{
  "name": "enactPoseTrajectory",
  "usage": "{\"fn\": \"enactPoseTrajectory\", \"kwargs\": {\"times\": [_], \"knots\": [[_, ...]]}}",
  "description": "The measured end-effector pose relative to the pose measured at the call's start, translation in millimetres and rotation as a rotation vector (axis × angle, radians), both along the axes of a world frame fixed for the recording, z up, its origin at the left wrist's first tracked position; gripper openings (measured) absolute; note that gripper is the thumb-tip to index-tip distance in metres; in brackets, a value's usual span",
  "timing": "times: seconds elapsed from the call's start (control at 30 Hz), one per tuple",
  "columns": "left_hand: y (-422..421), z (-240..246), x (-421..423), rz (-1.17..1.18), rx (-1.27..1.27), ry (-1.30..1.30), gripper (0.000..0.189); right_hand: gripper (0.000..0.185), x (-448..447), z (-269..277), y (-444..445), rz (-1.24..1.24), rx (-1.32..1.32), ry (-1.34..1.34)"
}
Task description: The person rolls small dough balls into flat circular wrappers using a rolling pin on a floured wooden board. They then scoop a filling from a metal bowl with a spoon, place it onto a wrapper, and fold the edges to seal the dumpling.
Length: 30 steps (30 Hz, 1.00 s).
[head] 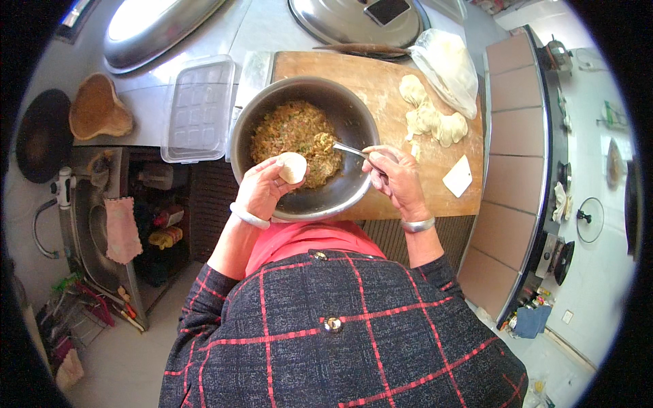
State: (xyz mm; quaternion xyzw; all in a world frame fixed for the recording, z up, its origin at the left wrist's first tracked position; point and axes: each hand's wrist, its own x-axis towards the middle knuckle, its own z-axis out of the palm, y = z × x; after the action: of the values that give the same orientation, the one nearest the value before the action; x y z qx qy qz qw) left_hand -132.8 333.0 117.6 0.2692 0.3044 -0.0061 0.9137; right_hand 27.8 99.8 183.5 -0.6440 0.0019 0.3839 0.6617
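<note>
My left hand [261, 189] holds a round dough wrapper [293, 168] over the near left part of a large metal bowl [359, 109]. Minced filling [291, 127] with green bits lies in the bowl, mostly at its left. In my right hand [395, 176], at the bowl's right rim, is the handle of a metal spoon [349, 149]; its tip carries a clump of filling. Several more wrappers [433, 120] lie in overlapping piles on the wooden board [387, 76] to the right. A white, flat, four-sided piece [458, 176] lies nearer the board's right edge.
Left of the bowl is a clear plastic tray [199, 109] with square compartments. A plastic bag [446, 69] with pale contents and a dark wooden stick [359, 49] lie at the board's back. Behind stands a large metal lid [352, 20] with a phone [386, 11] on it.
</note>
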Motion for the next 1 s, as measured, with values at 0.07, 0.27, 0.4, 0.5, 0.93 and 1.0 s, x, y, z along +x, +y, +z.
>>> {"fn": "enactPoseTrajectory", "kwargs": {"times": [0.07, 0.27, 0.4, 0.5, 0.93, 1.0], "knots": [[1, 4, 5, -0.004, -0.029, -0.04, 0.038, 0.021, -4, 10, 2, 0.028, 0.038, -0.068], [6, 30, 23, 0.008, -0.117, -0.105, 0.04, 0.019, -20, 32, 12, 0.29, -0.023, -0.628], [9, 46, 31, -0.033, -0.119, -0.265, 0.041, 0.035, -30, 34, 20, 0.535, -0.142, -1.388], [12, 50, 32, 0.006, -0.09, -0.198, 0.04, 0.044, -35, 33, 22, 0.637, -0.198, -1.597], [17, 49, 21, 0.033, -0.073, -0.223, 0.038, 0.038, -28, 54, 13, 0.428, -0.13, -1.137], [15, 51, 20, 0.025, -0.084, -0.229, 0.039, 0.029, -28, 59, 11, 0.402, -0.115, -0.985]]}}
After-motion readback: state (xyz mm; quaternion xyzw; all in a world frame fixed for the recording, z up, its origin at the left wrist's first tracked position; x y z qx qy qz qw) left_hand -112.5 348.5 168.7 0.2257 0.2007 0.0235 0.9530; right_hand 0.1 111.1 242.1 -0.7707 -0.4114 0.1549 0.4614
